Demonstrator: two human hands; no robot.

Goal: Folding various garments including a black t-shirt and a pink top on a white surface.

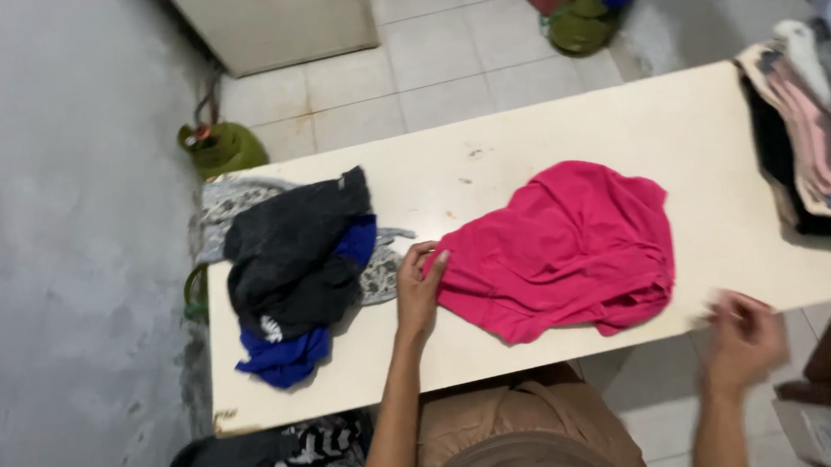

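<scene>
Pink garment (565, 246): 1, gripped by left hand (418, 288) | right hand (744, 331): blurred, grip unclear

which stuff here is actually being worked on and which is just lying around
In hand:
- pink garment, its edge held by the left hand
- right hand, blurred, off the table edge, holding nothing that shows

Lying about:
- dark and blue clothes heap
- folded stack
- green gas cylinder
- table

I see a heap of dark and blue clothes (295, 273) on the white table (565, 123), folded garments (824, 147) stacked at its far right, and a green gas cylinder (221, 145) on the tiled floor (441, 58).
</scene>
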